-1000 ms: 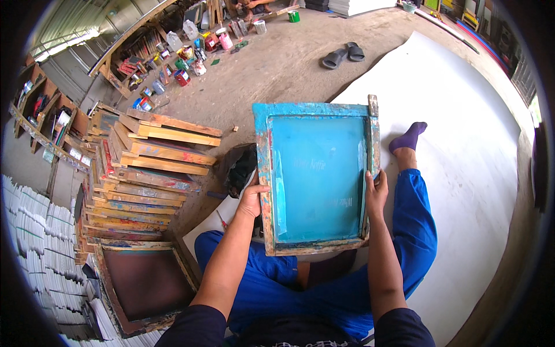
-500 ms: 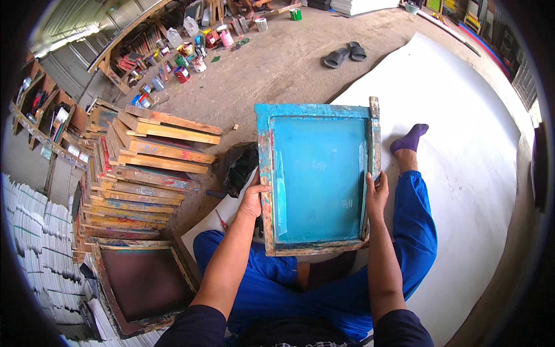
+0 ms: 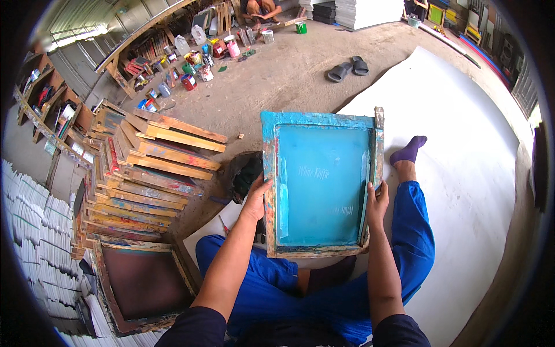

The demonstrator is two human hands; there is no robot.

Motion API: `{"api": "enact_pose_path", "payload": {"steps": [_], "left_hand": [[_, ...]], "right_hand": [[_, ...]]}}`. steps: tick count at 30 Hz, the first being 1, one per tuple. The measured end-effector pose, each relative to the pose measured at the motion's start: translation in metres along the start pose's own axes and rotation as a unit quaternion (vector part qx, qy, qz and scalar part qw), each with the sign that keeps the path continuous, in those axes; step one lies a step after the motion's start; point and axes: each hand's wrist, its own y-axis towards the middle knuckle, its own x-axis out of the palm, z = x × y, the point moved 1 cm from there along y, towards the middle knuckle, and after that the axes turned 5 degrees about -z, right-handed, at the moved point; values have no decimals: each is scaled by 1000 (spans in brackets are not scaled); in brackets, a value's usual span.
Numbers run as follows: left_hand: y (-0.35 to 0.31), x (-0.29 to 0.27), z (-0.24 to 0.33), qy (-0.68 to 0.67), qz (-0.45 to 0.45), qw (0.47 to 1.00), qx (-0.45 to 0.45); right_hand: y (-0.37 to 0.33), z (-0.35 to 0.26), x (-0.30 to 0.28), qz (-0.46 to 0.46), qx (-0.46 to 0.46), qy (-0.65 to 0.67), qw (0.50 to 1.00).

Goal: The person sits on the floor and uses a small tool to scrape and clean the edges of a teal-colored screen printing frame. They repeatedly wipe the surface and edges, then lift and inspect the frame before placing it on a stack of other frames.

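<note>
Between both hands I hold up a screen printing frame [image 3: 319, 222], with turquoise mesh set in a paint-stained wooden border. Faint pale lettering shows on the mesh. My left hand [image 3: 254, 198] grips the left side of the border, with its thumb on the front. On the opposite side, my right hand [image 3: 377, 201] clasps the lower right edge. The fingers behind the wood are partly hidden. My legs in blue trousers [image 3: 417, 231] are below and beside the frame.
Left of me stands a stack of wooden screen frames [image 3: 139, 191], with a dark-meshed frame [image 3: 144, 283] in front. Piles of white paper [image 3: 34, 243] line the far left. A white sheet [image 3: 462, 173] covers the floor at right. Paint cans [image 3: 189, 82] and black sandals [image 3: 340, 72] lie beyond.
The view has tilted up slightly, so surroundings sit lower and a person at the back shows more. The frame stays in both hands, and its lettering is a bit clearer.
</note>
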Motion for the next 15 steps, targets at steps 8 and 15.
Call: {"api": "enact_pose_path", "payload": {"steps": [8, 15], "left_hand": [[-4, -9, -8, 14, 22, 1000, -10], [-7, -4, -2, 18, 10, 1000, -13]], "right_hand": [[-4, -11, -5, -13, -7, 18, 1000], [0, -6, -6, -16, 5, -36, 999]]}}
